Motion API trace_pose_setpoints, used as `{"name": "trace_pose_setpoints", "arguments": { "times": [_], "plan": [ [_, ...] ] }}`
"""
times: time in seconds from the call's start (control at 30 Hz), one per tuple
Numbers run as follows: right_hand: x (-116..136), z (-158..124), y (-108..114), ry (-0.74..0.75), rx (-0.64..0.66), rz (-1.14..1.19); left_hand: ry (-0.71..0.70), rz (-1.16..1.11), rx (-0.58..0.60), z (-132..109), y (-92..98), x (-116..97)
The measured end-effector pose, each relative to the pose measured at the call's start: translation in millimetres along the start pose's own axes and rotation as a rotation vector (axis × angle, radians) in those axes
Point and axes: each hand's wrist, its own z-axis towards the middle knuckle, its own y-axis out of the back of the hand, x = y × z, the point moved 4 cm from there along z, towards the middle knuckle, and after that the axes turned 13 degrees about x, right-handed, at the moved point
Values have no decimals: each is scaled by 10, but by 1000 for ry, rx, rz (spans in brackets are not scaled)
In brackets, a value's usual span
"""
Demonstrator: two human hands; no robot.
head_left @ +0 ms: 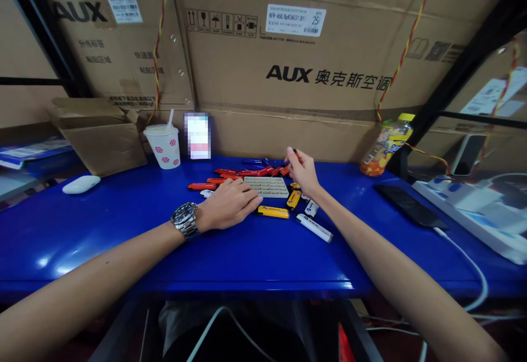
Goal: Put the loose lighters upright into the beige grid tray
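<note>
A beige grid tray (269, 186) lies on the blue table (255, 246). My left hand (228, 204), with a metal watch on its wrist, rests palm down with fingers curled against the tray's left edge. My right hand (302, 171) is raised just right of the tray and pinches a red lighter (290, 156) between fingertips. Red lighters (242, 174) lie in a row behind the tray. Yellow lighters (274, 212) and white lighters (315, 228) lie in front and to the right.
A paper cup with a straw (163, 145) and a phone (197, 135) stand at the back left, beside an open carton (101, 134). A drink bottle (385, 145) stands at back right. A black phone (409, 206) with a white cable lies right. Large cardboard boxes (288, 71) form the back wall.
</note>
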Motion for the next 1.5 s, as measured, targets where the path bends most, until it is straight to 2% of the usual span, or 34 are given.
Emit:
{"name": "trace_pose_setpoints", "arguments": {
  "times": [0.27,0.77,0.87,1.0,1.1,1.3,1.5],
  "plan": [
    [-25,-29,10,-253,-124,126,2,-7,11,7,1,-6],
    [-29,-49,-10,-300,-145,141,9,-26,47,8,19,-24],
    [-31,-37,-11,-299,-115,155,9,-28,49,6,22,-28],
    [-53,1,-75,-305,82,135,14,-36,54,6,12,-30],
    [-29,28,-127,-220,183,41,6,-46,36,5,11,-33],
    [208,84,-245,185,255,-294,-8,-43,20,-4,19,-41],
    [222,209,-486,275,310,-367,0,-11,30,-9,9,-44]
  ]
}}
